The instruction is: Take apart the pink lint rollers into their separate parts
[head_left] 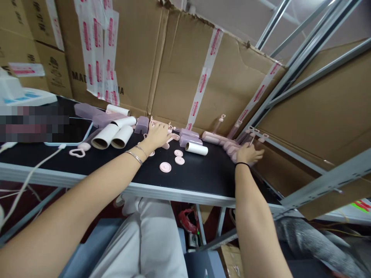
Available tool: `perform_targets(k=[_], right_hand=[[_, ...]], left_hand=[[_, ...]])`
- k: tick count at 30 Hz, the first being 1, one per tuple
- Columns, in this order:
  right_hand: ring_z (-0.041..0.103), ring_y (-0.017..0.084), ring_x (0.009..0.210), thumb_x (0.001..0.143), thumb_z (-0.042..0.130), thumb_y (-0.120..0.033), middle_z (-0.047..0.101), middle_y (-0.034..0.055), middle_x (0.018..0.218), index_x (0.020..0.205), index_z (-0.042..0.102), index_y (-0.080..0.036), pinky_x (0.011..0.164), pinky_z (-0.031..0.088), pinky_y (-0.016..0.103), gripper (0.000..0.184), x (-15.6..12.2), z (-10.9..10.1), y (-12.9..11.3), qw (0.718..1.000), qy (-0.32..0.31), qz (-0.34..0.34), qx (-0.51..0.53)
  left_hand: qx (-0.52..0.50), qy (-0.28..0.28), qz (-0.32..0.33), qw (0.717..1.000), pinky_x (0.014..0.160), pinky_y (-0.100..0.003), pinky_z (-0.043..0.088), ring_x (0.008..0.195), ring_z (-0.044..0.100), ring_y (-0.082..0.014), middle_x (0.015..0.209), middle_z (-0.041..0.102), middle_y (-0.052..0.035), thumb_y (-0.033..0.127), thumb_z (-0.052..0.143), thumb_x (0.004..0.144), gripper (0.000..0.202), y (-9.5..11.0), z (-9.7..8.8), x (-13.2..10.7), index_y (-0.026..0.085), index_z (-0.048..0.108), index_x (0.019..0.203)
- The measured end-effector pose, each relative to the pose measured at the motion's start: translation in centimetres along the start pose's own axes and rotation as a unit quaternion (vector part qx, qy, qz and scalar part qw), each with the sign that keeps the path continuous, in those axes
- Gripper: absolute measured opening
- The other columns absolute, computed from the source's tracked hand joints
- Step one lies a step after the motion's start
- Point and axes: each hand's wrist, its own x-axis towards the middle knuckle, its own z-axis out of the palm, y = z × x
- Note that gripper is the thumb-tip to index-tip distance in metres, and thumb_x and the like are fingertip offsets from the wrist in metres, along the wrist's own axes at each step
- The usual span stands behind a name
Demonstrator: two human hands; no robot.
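My left hand (158, 135) reaches palm down over a cluster of pale pink plastic parts (165, 124) at the back of the black tabletop. Its fingers look spread and touch the parts; the fingertips are partly hidden. On the right, my right hand (248, 153) is closed around a thin pink stick with a loop-shaped handle (254, 131), beside similar handles. Pink tubes (228, 146) lie just left of that hand. Several round pink discs (165, 167) rest between my hands, near a white cardboard tube (196, 149) and translucent purple pieces (189, 139).
More white tubes (104, 136) and a pink heart-shaped handle (77, 152) lie on the left, near a tablet-like device (72, 131) with a white cable (31, 173). Cardboard (179, 65) walls the back. Metal shelf bars (307, 65) slant along the right.
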Motion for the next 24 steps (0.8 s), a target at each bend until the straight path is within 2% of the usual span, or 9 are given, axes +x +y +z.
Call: perform_targets(k=[2,6,10,13,16,18,20,22,24], right_hand=[[0.031,0.034,0.126,0.085,0.042,-0.039,0.032,0.0125,0.141,0.111,0.064,-0.027,0.098,0.028,0.049,0.036,0.7,0.9,2.0,0.998,-0.056,-0.019,-0.005],[0.039,0.033,0.120,0.085,0.043,-0.037,0.047,0.0123,0.127,0.115,0.061,-0.030,0.094,0.031,0.053,0.036,1.0,1.2,3.6,0.992,-0.123,-0.014,-0.015],[0.044,0.033,0.112,0.083,0.045,-0.035,0.051,0.0153,0.116,0.117,0.060,-0.030,0.089,0.033,0.055,0.037,0.4,-1.1,1.7,0.999,-0.021,-0.024,0.020],[0.046,0.029,0.110,0.087,0.040,-0.037,0.053,0.0151,0.110,0.115,0.061,-0.021,0.092,0.034,0.050,0.039,-0.8,-3.5,-1.5,0.976,0.046,-0.127,0.171],[0.051,0.022,0.106,0.091,0.030,-0.041,0.056,0.0110,0.109,0.119,0.057,-0.018,0.094,0.037,0.043,0.045,-3.8,-5.3,-5.7,0.886,0.010,-0.257,0.385],[0.054,0.019,0.102,0.090,0.031,-0.043,0.059,0.0073,0.107,0.119,0.055,-0.020,0.091,0.041,0.040,0.044,-6.8,-6.0,-8.5,0.819,-0.075,-0.295,0.487],[0.057,0.017,0.096,0.087,0.040,-0.044,0.062,0.0055,0.105,0.115,0.058,-0.021,0.087,0.044,0.036,0.040,-10.2,-6.6,-11.2,0.763,-0.186,-0.328,0.525],[0.058,0.017,0.094,0.085,0.045,-0.044,0.063,0.0045,0.101,0.105,0.062,-0.022,0.087,0.044,0.034,0.035,-13.2,-6.8,-13.3,0.729,-0.260,-0.343,0.533],[0.057,0.017,0.095,0.084,0.044,-0.045,0.063,0.0044,0.098,0.099,0.063,-0.021,0.087,0.044,0.033,0.034,-15.5,-6.6,-14.9,0.719,-0.295,-0.310,0.547]], left_hand=[[-0.006,0.010,0.007,1.000,0.092,-0.049,0.025,0.107,0.049,-0.0330,0.108,0.061,-0.0191,0.045,0.041,0.086,0.046,0.0,0.2,0.0,0.009,0.056,0.110],[-0.029,0.024,0.016,0.999,0.093,-0.051,0.024,0.108,0.048,-0.0327,0.108,0.061,-0.0172,0.042,0.040,0.086,0.043,0.1,0.3,-0.1,0.011,0.055,0.113],[-0.097,0.050,0.033,0.994,0.095,-0.050,0.025,0.110,0.046,-0.0309,0.108,0.061,-0.0159,0.036,0.041,0.086,0.035,0.6,-0.9,0.1,0.013,0.059,0.106],[-0.255,0.040,0.061,0.964,0.094,-0.043,0.032,0.105,0.050,-0.0252,0.103,0.062,-0.0117,0.032,0.044,0.084,0.027,1.9,-2.2,0.1,0.014,0.061,0.096],[-0.513,-0.086,0.021,0.854,0.079,-0.036,0.045,0.088,0.058,-0.0197,0.099,0.063,-0.0108,0.041,0.042,0.085,0.034,3.7,-3.1,-0.2,0.014,0.057,0.099],[-0.664,-0.188,-0.024,0.724,0.070,-0.035,0.048,0.082,0.060,-0.0195,0.100,0.064,-0.0130,0.053,0.033,0.086,0.047,4.5,-3.5,-0.5,0.015,0.053,0.106],[-0.758,-0.229,-0.050,0.608,0.068,-0.036,0.050,0.083,0.062,-0.0207,0.099,0.064,-0.0132,0.060,0.030,0.084,0.054,4.7,-3.7,-0.6,0.017,0.051,0.109],[-0.802,-0.218,-0.074,0.552,0.070,-0.036,0.051,0.085,0.062,-0.0212,0.098,0.064,-0.0117,0.059,0.037,0.083,0.051,4.3,-3.9,-0.6,0.018,0.051,0.109],[-0.810,-0.178,-0.113,0.547,0.070,-0.036,0.052,0.086,0.062,-0.0205,0.099,0.064,-0.0103,0.051,0.044,0.083,0.044,3.6,-4.1,-0.4,0.018,0.050,0.112]])
